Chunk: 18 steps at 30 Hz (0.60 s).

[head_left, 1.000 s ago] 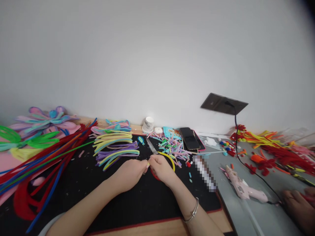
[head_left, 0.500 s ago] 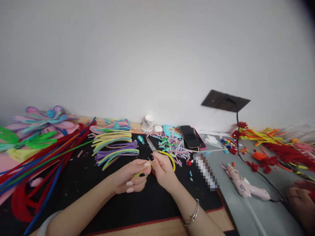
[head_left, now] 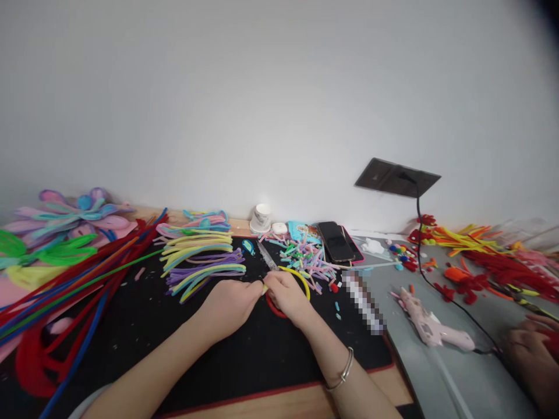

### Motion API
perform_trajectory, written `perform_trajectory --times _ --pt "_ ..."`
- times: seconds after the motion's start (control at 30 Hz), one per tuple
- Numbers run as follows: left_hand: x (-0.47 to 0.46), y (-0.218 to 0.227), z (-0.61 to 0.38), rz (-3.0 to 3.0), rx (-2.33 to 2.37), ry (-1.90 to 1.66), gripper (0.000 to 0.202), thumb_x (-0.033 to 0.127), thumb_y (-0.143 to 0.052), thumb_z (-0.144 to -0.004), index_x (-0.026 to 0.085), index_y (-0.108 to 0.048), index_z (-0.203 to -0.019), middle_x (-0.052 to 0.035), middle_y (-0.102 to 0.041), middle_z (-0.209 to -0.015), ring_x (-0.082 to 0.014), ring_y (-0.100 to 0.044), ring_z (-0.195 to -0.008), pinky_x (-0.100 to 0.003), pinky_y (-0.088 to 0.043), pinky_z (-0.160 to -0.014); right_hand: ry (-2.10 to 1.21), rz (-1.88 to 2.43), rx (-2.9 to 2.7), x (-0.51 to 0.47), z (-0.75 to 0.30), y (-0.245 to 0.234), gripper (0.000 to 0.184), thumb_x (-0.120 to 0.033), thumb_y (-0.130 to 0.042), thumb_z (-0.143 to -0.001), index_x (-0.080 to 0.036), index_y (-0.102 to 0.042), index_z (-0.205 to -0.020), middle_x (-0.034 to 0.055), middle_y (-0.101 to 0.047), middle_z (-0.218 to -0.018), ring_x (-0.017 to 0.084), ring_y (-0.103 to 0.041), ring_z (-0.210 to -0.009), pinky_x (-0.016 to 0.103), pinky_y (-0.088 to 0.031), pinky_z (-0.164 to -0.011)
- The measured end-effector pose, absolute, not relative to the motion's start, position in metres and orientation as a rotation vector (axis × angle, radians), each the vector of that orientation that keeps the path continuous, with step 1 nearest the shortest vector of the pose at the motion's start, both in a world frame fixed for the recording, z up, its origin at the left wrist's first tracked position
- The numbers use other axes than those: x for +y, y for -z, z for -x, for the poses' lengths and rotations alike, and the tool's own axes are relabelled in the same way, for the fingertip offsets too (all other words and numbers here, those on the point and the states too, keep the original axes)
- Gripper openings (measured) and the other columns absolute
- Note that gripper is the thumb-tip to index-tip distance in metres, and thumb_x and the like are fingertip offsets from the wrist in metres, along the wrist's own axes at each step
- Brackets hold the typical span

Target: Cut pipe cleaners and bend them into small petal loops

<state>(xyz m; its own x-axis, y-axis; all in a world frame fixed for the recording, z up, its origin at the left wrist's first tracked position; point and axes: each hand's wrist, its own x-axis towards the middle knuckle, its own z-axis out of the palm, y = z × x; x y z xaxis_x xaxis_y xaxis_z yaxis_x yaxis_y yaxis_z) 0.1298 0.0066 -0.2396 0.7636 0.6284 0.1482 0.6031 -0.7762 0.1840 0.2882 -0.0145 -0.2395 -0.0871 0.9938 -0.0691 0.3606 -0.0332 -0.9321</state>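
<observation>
My left hand [head_left: 230, 305] and my right hand [head_left: 286, 295] meet over the black mat [head_left: 244, 361], both pinched closed on one yellow pipe cleaner [head_left: 299, 277]. The pipe cleaner arcs out past my right hand to the right. Only a short yellow bit shows between my fingertips. A red loop peeks from under my right hand. Scissors [head_left: 266, 256] lie just beyond my fingers.
Bent yellow and purple pipe cleaners [head_left: 201, 265] lie left of the hands, long red and blue ones [head_left: 70, 279] further left. Cut scraps [head_left: 305, 255], two phones [head_left: 338, 242] and a small cup [head_left: 261, 218] sit behind. A pink glue gun [head_left: 432, 331] and another person's hand [head_left: 530, 343] are at right.
My left hand, which was turned palm up half a second ago, has rolled back palm down. Both hands stay together on the yellow pipe cleaner.
</observation>
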Motion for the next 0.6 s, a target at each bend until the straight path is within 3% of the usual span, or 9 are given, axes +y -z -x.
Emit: perform_trajectory --times 0.13,0.27,0.47,0.6 --pt "0.005 0.238 -0.129 -2.771 0.959 -0.339 0.030 0.023 -0.028 -0.092 0.016 -0.052 -0.075 -0.0055 -0.062 -0.064 -0.0151 -0.057 -0.057 -0.023 -0.034 -0.052 -1.142 1.466 -1.548 -0.015 -0.290 0.236 0.027 -0.022 -0.040 -0.078 -0.021 -0.029 -0.054 -0.0073 -0.027 -0.044 0.008 -0.026 -0.043 0.021 -0.020 -0.043" --pt "0.003 0.229 -0.127 -2.221 0.759 -0.448 0.037 0.031 -0.026 -0.093 0.017 -0.047 -0.066 0.0015 -0.053 -0.049 -0.0104 -0.051 -0.048 -0.022 -0.039 -0.054 -1.196 1.328 -1.552 -0.021 -0.289 0.227 0.028 -0.030 -0.040 -0.083 -0.021 -0.030 -0.058 -0.0079 -0.027 -0.047 0.007 -0.024 -0.043 0.021 -0.020 -0.043" --pt "-0.003 0.232 -0.131 -1.229 0.376 -0.314 0.035 0.049 -0.034 -0.088 0.019 -0.040 -0.070 0.0089 -0.039 -0.036 -0.0080 -0.036 -0.029 -0.020 -0.037 -0.037 -1.119 1.171 -1.575 -0.032 -0.283 0.214 0.037 -0.041 -0.038 -0.088 -0.020 -0.031 -0.059 -0.0062 -0.031 -0.052 0.008 -0.027 -0.047 0.021 -0.022 -0.045" --pt "-0.002 0.231 -0.132 -1.566 0.529 -0.435 0.036 0.043 -0.027 -0.091 0.019 -0.041 -0.068 0.0067 -0.042 -0.039 -0.0088 -0.041 -0.035 -0.021 -0.039 -0.045 -1.090 1.194 -1.506 -0.027 -0.285 0.224 0.039 -0.044 -0.042 -0.086 -0.019 -0.033 -0.058 -0.0063 -0.029 -0.052 0.008 -0.026 -0.046 0.021 -0.021 -0.044"
